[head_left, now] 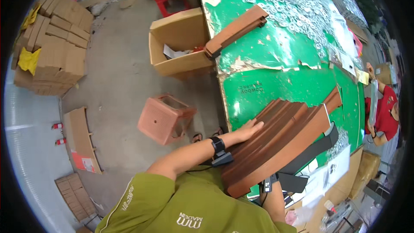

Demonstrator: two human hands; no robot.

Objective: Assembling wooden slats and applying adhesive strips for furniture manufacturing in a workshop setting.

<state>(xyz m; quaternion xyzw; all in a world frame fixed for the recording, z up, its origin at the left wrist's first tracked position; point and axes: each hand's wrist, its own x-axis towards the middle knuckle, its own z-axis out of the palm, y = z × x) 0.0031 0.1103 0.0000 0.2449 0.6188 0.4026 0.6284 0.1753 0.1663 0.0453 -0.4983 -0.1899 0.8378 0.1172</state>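
A bundle of long reddish-brown slats [276,142], wood-like and ridged, is held slantwise in front of my body, over the near end of the green table. My left hand [250,130] grips its left side, with the thumb along the top face and the other fingers partly hidden. My right forearm [272,203] goes under the near right side of the bundle, which hides the right hand and its fingers. Farther up the table lies a smaller stack of similar brown slats [238,30], jutting past the left edge.
The green tabletop [254,90] has a worn, peeling seam. Metal washers [297,8] lie heaped at its far end. An open cardboard box [181,62] and a pink plastic stool [166,120] stand left of it. Stacked cartons [56,47] are farther left. A person in red [383,110] is at right.
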